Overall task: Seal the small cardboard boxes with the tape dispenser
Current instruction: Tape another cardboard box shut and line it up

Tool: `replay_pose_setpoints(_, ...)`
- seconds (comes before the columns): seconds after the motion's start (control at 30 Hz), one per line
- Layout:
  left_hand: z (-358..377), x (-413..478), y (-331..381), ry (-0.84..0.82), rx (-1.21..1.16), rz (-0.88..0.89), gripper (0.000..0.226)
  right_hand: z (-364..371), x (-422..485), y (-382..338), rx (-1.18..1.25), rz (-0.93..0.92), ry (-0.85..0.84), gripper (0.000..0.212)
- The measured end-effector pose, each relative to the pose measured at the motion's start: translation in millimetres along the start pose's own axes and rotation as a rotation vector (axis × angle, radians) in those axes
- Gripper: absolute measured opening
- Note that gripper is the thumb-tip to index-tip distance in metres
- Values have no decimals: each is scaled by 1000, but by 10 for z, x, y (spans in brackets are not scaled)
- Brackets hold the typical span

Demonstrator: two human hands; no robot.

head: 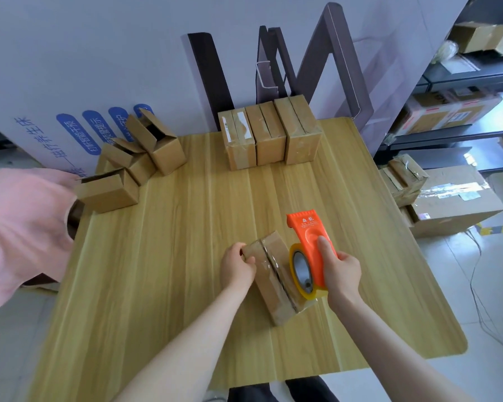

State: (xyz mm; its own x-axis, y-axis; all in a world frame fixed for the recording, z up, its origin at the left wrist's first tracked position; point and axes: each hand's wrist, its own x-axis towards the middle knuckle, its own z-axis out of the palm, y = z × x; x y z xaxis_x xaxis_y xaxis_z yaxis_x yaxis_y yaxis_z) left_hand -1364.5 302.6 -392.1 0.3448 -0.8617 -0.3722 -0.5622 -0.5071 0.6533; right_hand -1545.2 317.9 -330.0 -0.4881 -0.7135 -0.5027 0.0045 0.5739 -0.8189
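Near the near edge of the counter [186, 256], right of its middle, one small cardboard box [276, 282] lies at a slant with the seam facing up. Left hand [238, 266] grips the box's far left end, fingers curled over it. The fingertips are partly hidden against the cardboard. Right hand [341, 271] grips the orange tape dispenser [311, 242], thumb laid along its top. The dispenser sits just beside the box on its right, and the tape roll [302, 271] touches the box's right side. Shiny clear tape shows on the box, but I cannot tell where it ends.

A wide stretch of bare wood lies between this box and the far edge, with more to the left. Right edge is near the right hand.

At the far edge, middle: three closed boxes [270, 134] stand side by side, touching. At the far left corner: three open boxes [108, 190] with flaps up, bunched together, the nearest one at the left edge.

At the left edge a second person's pink sleeve [21, 227] is blurred; its hand is hidden behind the nearest open box. The counter's near left corner is cut off by the frame.

Off the right edge there are shelves [462, 111] and cartons on the floor [453, 204], count unclear.
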Motion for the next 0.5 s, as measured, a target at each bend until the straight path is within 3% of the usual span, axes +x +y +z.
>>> replay_pose_setpoints(0.1,-89,-18,-38,3,-1,-4,14,23,4,-57,0,13,-4,48)
replay_pose_setpoints(0.23,-266,-139,-151,-56,113,-57,23,82,38,-121,31,71,-13,47)
replay_pose_setpoints(0.3,-366,-113,-99,-114,379,92,51,100,43,-128,40,77,-22,47)
replay_pose_setpoints(0.4,-398,36,192,-218,731,485,93,92,31,-108,35,47,-28,47)
replay_pose_setpoints(0.5,-326,215,457,-420,1059,695,95,73,27,-101,32,34,-27,46)
